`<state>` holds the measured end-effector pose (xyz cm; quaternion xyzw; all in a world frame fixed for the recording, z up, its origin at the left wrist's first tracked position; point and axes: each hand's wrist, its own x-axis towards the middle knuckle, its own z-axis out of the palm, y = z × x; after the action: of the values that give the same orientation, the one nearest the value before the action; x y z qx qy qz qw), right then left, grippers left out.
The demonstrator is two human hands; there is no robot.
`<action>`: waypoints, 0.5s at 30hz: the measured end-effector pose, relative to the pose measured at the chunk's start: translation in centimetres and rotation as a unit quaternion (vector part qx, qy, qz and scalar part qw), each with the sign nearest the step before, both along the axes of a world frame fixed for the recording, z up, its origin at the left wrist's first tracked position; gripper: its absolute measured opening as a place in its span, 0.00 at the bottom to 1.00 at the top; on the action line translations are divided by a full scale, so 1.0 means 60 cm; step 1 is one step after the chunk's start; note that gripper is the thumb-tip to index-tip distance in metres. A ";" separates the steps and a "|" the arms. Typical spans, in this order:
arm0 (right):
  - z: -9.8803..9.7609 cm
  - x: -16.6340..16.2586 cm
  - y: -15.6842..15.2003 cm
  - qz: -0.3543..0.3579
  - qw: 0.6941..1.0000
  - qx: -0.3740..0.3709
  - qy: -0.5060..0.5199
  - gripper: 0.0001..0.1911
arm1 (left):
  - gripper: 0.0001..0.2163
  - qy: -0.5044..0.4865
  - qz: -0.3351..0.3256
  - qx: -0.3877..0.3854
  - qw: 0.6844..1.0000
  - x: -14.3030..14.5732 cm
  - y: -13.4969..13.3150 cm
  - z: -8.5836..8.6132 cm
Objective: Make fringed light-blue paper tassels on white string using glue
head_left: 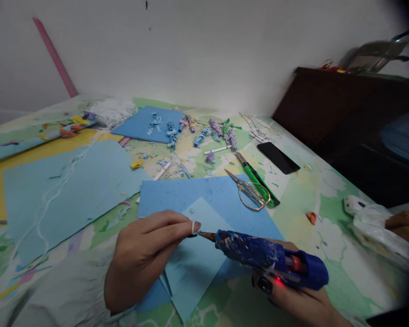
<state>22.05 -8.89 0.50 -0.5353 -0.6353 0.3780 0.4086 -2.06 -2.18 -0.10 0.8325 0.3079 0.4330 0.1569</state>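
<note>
My left hand (146, 259) pinches a white scrap (195, 226) at the nozzle of the glue gun (272, 260), which my right hand (293, 302) grips; I judge gluing barely begun.

The right hand (303, 302) is largely hidden under the glue gun (272, 259) and cut off by the lower edge, while the small white piece (194, 227) pinched by the left hand (146, 254) cannot be identified.
</note>
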 end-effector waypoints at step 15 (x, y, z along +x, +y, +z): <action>0.003 0.002 -0.002 0.038 0.997 0.045 -0.041 0.08 | 0.14 0.000 -0.006 -0.007 1.000 -0.002 0.000 -0.009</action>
<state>22.16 -9.02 0.67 -0.5073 -0.6877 0.3415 0.3913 -2.16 -2.21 -0.62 0.8331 0.3059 0.4301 0.1658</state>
